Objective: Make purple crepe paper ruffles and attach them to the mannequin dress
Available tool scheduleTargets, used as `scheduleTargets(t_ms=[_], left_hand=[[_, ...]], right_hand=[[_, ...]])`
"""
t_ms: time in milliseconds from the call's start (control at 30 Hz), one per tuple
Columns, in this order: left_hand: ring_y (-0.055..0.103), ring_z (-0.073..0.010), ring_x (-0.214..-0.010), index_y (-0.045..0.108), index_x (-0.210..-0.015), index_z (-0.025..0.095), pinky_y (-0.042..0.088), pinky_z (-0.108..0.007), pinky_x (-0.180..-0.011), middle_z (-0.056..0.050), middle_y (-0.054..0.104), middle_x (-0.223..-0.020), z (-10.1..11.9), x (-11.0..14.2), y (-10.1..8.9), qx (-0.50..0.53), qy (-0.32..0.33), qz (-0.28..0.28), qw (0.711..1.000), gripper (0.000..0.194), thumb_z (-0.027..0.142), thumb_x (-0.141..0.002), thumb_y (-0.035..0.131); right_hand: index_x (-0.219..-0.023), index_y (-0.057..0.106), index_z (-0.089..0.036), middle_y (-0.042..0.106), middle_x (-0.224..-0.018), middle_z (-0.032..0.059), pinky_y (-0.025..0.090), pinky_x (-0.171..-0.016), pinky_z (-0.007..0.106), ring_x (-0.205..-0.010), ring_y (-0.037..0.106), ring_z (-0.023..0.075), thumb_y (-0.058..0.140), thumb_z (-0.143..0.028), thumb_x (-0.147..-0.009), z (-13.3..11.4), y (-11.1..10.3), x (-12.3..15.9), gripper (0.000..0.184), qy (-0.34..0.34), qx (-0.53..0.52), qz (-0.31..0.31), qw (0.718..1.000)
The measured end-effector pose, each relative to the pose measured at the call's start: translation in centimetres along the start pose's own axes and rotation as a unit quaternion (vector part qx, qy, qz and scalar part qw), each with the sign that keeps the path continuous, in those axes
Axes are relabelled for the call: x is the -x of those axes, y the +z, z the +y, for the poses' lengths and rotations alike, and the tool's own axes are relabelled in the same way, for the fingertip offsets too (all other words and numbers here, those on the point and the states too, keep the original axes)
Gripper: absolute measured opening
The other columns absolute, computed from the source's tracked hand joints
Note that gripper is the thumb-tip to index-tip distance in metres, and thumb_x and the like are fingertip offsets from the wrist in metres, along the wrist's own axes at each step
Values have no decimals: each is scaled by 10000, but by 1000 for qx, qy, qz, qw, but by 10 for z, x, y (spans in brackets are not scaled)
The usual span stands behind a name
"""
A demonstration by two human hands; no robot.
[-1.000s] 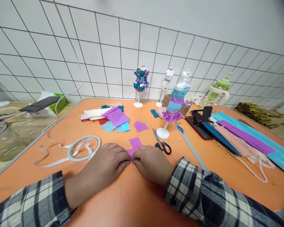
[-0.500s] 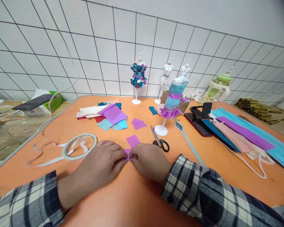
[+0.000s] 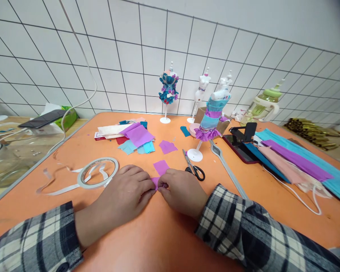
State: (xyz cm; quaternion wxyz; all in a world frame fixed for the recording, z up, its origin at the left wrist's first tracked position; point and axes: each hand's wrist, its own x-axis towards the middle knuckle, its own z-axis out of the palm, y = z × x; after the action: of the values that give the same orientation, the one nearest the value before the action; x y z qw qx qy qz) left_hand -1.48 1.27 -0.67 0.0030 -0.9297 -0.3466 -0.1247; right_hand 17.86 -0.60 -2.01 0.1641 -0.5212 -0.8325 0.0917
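Note:
Low over the orange tabletop, my left hand (image 3: 127,190) and my right hand (image 3: 183,190) meet fingertip to fingertip. Both pinch a small piece of purple crepe paper (image 3: 155,183), one at each side; fingers cover much of it. Just beyond lies another purple square (image 3: 161,167). To the right of my right hand rest scissors (image 3: 193,166) with black handles. Left of my left hand is a roll of double-sided tape (image 3: 82,180) with loose strips trailing from it. A purple offcut (image 3: 167,147) lies farther back.
A mini dress form (image 3: 211,121) in blue and purple paper stands behind the scissors, with another decorated form (image 3: 168,90) at the back. Coloured paper pieces (image 3: 137,135) are piled left of centre. Long folded crepe strips (image 3: 297,160), a phone (image 3: 238,149) and a bottle (image 3: 262,105) occupy the right.
My fingers shift slightly along the purple paper, and my right fingertips now sit a little apart from the left ones. The view moves a little; the other things stay put.

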Motion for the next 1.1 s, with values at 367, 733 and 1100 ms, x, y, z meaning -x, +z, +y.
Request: scheduleTargets(t_ms=[367,733,1100], left_hand=[[607,-223,-806,724,-837,249,397,-415,-802,-9,692,-745,1,-1,-1,-14,6,8,1000,252,286,-935,495],[603,-227,-836,710,-879,228,400,-388,-737,-31,703,-842,1,0,2,-25,30,23,999,207,264,-933,514],[638,-203,-859,708,-983,232,453,-362,-796,-16,746,-889,-5,1,11,97,-17,-11,995,193,229,-945,518]], right_hand=[[-904,664,-225,677,-853,-3,324,-618,254,-771,602,142,557,-266,-883,0,-1,0,117,11,-25,3,1000],[-867,721,-228,664,-862,17,343,-612,269,-772,606,156,534,-300,-925,-2,-1,0,209,-5,29,-12,999],[-984,685,-235,720,-903,15,381,-679,263,-844,647,165,565,-307,-940,3,-1,-1,146,3,-12,-28,1000]])
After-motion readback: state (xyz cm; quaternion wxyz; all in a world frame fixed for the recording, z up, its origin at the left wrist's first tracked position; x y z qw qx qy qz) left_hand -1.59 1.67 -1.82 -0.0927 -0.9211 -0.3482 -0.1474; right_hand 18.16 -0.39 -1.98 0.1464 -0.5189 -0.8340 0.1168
